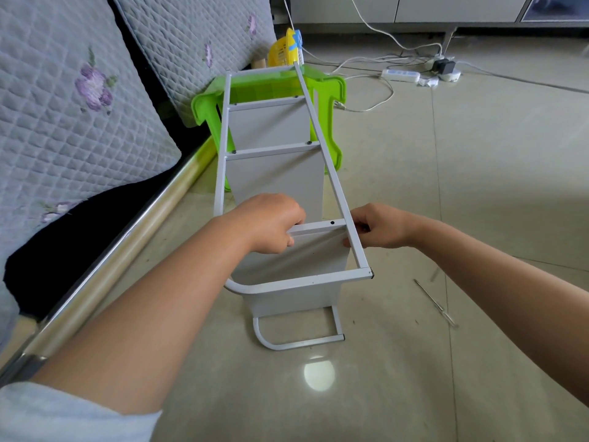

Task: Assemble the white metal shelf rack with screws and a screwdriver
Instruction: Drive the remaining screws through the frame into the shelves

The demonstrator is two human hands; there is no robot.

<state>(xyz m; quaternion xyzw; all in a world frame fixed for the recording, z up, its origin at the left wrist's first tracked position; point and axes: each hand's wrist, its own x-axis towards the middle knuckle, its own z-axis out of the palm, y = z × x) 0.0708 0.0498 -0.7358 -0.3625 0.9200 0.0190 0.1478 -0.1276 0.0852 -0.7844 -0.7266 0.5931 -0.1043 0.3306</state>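
Bedding [63, 106] is seen at the left. The left hand [274, 223] is curled around the near crossbar [318, 227] of the white shelf rack [274, 167], which lies on the floor, long axis running away toward a green stool [331, 100]. The right hand [379, 226] pinches the rack's right rail. A screwdriver [435, 303] lies apart, nearer the right hand.

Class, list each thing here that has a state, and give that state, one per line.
White shelf rack: partly assembled, lying on its side.
Left hand: gripping a shelf's edge.
Right hand: pinching the side rail.
Screwdriver: lying on the floor, untouched.
Green stool: tipped over.
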